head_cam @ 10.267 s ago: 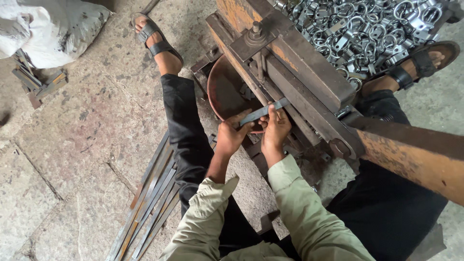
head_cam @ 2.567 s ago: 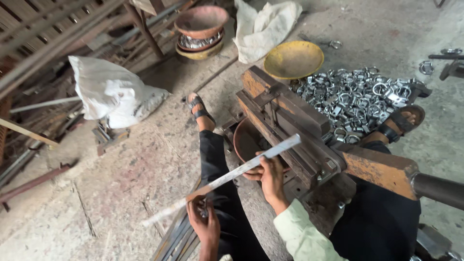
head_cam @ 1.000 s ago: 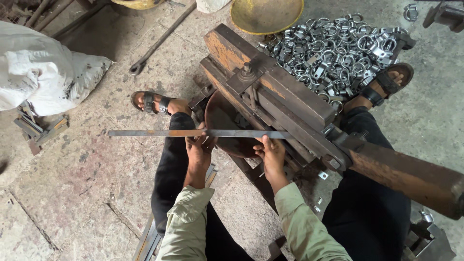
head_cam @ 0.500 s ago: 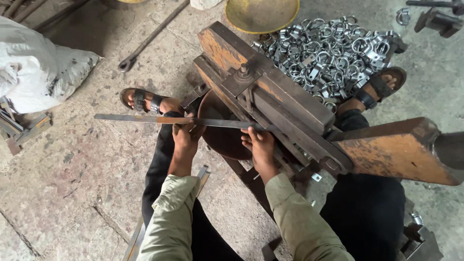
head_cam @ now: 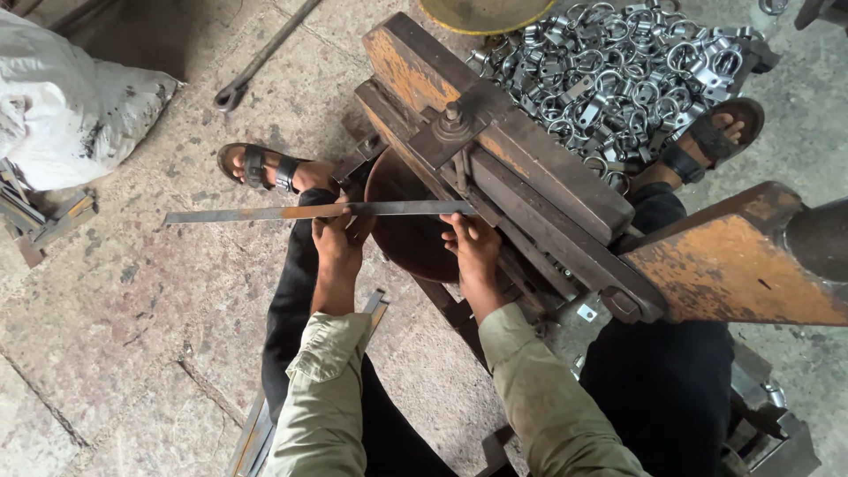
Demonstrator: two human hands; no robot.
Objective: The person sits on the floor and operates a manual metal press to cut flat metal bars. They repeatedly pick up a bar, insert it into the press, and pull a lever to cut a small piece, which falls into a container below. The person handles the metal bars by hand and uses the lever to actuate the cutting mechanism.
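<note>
A long flat metal strip (head_cam: 256,213) lies level across my lap, its right end at the jaws of a rusty orange press machine (head_cam: 530,177). My left hand (head_cam: 338,237) grips the strip near its middle. My right hand (head_cam: 473,247) holds the strip's right end beside the machine. A round rust-brown pan (head_cam: 397,238) sits under the strip below the machine. The machine's orange lever arm (head_cam: 733,265) rises to the right over my leg.
A heap of shiny metal rings and clamps (head_cam: 618,66) lies behind the machine, beside a yellow bowl (head_cam: 481,13). A white sack (head_cam: 62,106) is at the far left. More flat strips (head_cam: 256,433) lie on the concrete floor by my left leg.
The strip has been lifted from the floor, turned level and fed rightward toward the machine. The lever arm has swung up on the right.
</note>
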